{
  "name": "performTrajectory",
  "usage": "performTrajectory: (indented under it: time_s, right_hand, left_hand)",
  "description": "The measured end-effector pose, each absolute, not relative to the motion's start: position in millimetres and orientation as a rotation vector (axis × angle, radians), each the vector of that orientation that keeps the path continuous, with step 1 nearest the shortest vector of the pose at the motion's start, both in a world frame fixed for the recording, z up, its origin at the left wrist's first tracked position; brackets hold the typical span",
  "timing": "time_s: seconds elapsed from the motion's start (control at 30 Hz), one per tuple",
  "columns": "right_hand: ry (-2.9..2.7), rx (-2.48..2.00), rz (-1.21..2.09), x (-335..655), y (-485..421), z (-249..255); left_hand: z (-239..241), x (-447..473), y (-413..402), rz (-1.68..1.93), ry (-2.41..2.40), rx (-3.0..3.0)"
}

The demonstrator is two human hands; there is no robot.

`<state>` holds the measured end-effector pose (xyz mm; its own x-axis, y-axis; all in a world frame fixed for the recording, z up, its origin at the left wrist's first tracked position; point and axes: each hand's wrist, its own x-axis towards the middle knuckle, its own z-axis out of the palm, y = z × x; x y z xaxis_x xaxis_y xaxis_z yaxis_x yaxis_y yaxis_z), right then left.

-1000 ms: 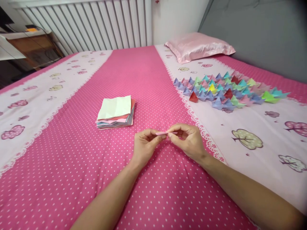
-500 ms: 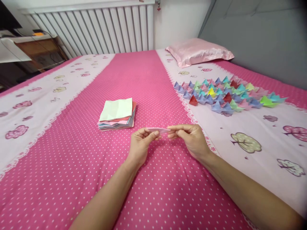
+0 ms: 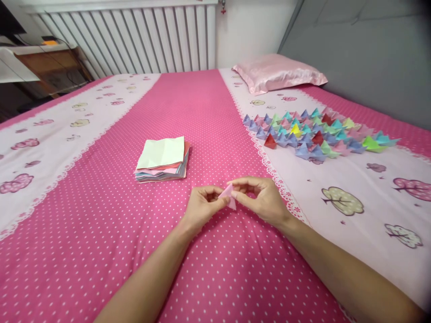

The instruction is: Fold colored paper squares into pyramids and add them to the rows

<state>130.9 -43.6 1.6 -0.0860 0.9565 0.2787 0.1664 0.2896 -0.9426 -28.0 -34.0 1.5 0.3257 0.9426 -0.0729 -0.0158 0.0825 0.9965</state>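
Observation:
A small folded piece of pink paper (image 3: 227, 192) is pinched between both my hands above the bed, with one corner pointing down. My left hand (image 3: 204, 204) grips its left side, thumb in front and fingers curled behind. From the right, my right hand (image 3: 261, 197) closes thumb and forefinger on its upper right part. Fingertips hide some of the folds. Beyond my left hand lies a stack of square paper sheets (image 3: 161, 154) in several colours, a pale creased one on top.
Rows of folded paper boats (image 3: 305, 139) in many colours stand on the right of the bedspread (image 3: 188, 103). Behind them lie a pink pillow (image 3: 279, 73) and a grey headboard (image 3: 367, 58). A white radiator (image 3: 134, 40) lines the wall; a desk (image 3: 47, 63) stands at far left.
The pink paper has turned from lying flat and edge-on to being tilted, showing a triangular face. My right hand has shifted left, its thumb now on the paper.

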Motion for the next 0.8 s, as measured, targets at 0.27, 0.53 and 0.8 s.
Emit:
performTrajectory:
  time_s: [0.27,0.53,0.8]
  right_hand:
    - [-1.474,-1.039,1.079,132.7,-42.4,0.6]
    - [-1.145,-0.997,1.348,130.8,-41.1,0.3]
    - [-1.093,-1.039,1.388,131.6,-38.7,0.2]
  left_hand:
    - [-1.2,-31.8,-30.6,0.864,0.929,1.404]
    - [-4.7,-30.2,-28.7,0.925,0.927,1.292]
    - [-6.5,-32.1,-27.1,0.908,0.958,1.349]
